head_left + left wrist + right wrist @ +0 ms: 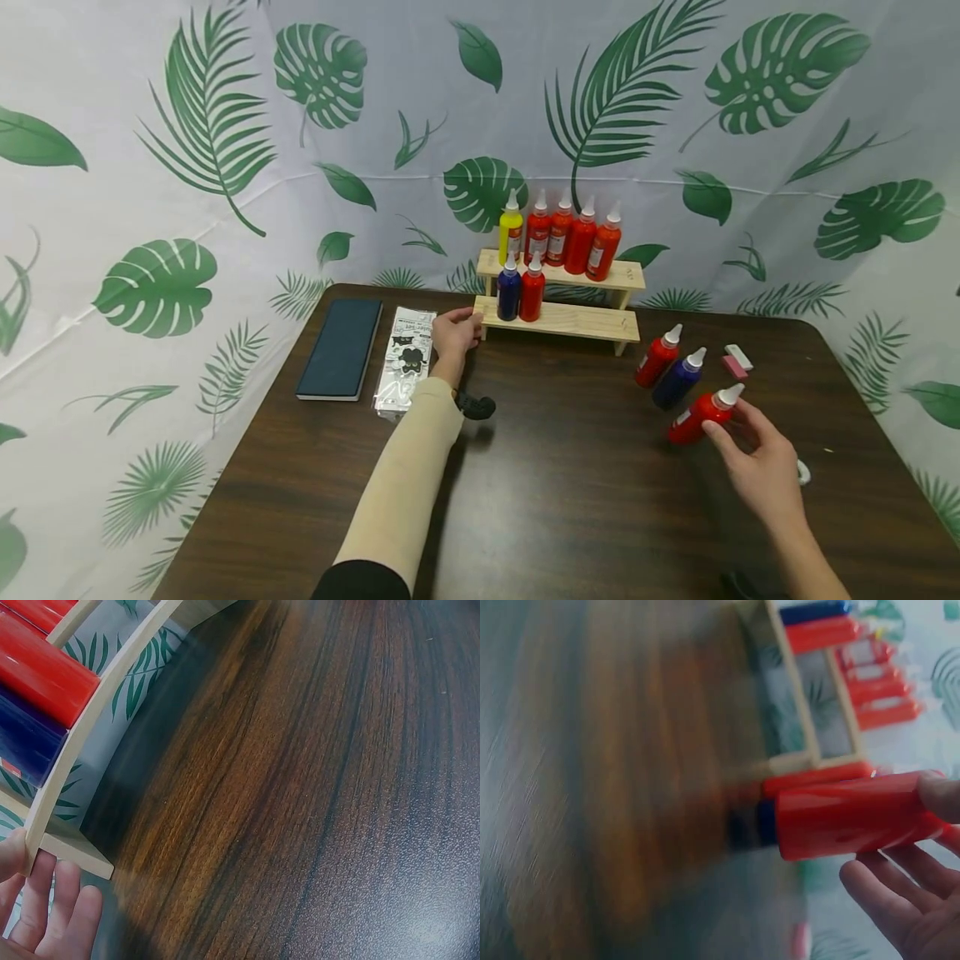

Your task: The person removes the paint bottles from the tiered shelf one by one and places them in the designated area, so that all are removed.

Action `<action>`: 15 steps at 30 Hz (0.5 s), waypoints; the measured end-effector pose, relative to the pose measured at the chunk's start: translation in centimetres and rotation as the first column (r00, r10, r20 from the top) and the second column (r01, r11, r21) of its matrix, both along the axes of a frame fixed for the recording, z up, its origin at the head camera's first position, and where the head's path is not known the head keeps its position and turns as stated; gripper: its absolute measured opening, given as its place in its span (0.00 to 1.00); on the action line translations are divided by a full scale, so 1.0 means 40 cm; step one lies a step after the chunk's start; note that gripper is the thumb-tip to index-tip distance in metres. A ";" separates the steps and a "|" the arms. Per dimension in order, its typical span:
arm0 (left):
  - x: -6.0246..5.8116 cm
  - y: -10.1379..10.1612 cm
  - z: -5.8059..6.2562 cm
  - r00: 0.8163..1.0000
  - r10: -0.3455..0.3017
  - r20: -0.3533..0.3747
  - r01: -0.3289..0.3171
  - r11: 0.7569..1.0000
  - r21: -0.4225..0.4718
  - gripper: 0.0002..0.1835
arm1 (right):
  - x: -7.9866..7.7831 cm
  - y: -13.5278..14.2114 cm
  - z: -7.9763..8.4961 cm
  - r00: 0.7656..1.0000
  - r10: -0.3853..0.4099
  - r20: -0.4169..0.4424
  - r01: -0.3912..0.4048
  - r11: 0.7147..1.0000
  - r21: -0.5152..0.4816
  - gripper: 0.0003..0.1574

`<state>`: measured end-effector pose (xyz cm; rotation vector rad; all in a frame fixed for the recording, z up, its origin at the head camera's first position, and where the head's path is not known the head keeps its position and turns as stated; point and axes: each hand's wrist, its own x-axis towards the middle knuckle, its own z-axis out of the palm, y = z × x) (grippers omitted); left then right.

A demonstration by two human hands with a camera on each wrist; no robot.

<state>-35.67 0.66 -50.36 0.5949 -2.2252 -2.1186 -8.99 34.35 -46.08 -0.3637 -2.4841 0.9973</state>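
My left hand [455,333] pinches the left end of a two-step wooden rack [573,319], thumb on top of the lower board and fingers beneath it in the left wrist view. A dark blue bottle [508,295] and a red bottle [532,296] stand side by side at the left of that lower step. The upper step bears a yellow bottle [510,237] and several red ones [580,247]. My right hand [768,467] grips another red squeeze bottle [847,814], tilted, white nozzle toward the upper right in the head view. Beyond it are a red bottle [655,367] and a blue bottle [675,386].
A dark blue notebook [341,346] and a clear packet with black cat prints [405,358] lie left of the rack. Pink and white small blocks [737,362] lie at the right. A leaf-patterned cloth [337,208] hangs behind the brown table [562,483].
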 end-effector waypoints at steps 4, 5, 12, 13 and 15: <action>-0.003 0.000 -0.004 1.000 0.001 -0.001 -0.001 1.000 0.006 0.10 | 0.000 0.031 -0.031 0.999 -0.050 0.010 0.050 0.999 0.018 0.32; -0.004 0.000 -0.005 1.000 0.000 -0.001 0.000 1.000 0.005 0.10 | -0.002 0.037 -0.037 0.998 -0.054 0.013 0.054 0.998 0.023 0.32; -0.009 -0.003 -0.011 1.000 -0.013 0.006 0.013 1.000 -0.008 0.09 | -0.037 0.052 -0.066 0.998 -0.063 0.017 0.063 0.998 0.021 0.32; -0.009 -0.004 -0.010 1.000 -0.015 0.003 0.015 1.000 -0.006 0.09 | -0.041 0.053 -0.067 0.998 -0.062 0.020 0.062 0.998 0.014 0.33; -0.007 -0.006 -0.009 1.000 -0.014 0.001 0.014 1.000 -0.003 0.10 | -0.048 0.052 -0.066 0.998 -0.059 0.037 0.058 0.998 0.009 0.33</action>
